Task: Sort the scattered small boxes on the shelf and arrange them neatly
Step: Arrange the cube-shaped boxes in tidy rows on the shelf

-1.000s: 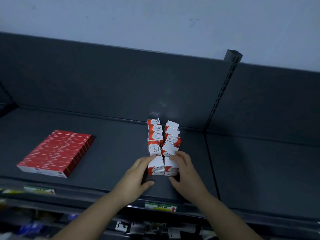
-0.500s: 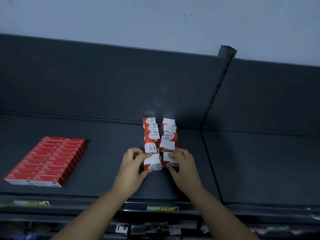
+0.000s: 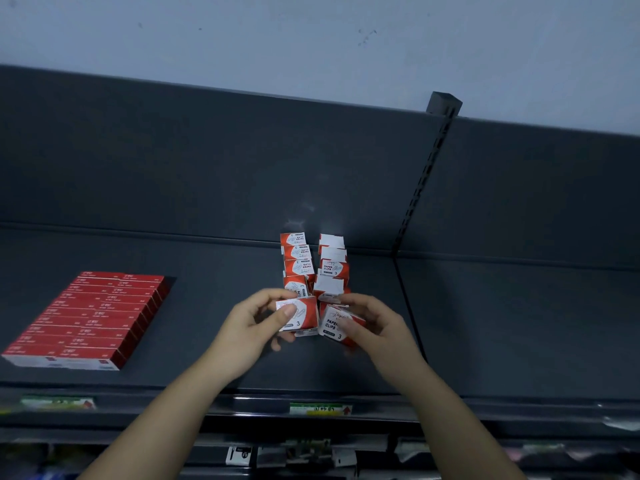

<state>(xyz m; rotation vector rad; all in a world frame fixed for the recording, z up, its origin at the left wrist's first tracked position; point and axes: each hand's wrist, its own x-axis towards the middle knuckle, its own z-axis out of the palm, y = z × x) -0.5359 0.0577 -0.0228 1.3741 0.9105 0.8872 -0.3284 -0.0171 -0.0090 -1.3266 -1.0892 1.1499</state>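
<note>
Two short rows of small red-and-white paper clip boxes (image 3: 298, 265) run front to back on the dark shelf (image 3: 207, 306). My left hand (image 3: 254, 323) grips the front box of the left row (image 3: 303, 311), thumb on its top, lifted and tilted. My right hand (image 3: 374, 323) holds the front box of the right row (image 3: 334, 323), also raised and tilted toward me. The boxes behind stay on the shelf, some showing their white backs (image 3: 331, 241).
A flat block of red boxes (image 3: 90, 320) lies at the shelf's left. A slotted upright post (image 3: 426, 174) divides the back panel, and a seam (image 3: 407, 306) splits the shelf right of the rows. Price labels (image 3: 320, 408) sit on the front rail.
Both hands have gone from pressing on the front boxes to gripping them and lifting them off the shelf toward me. The view shifted slightly.
</note>
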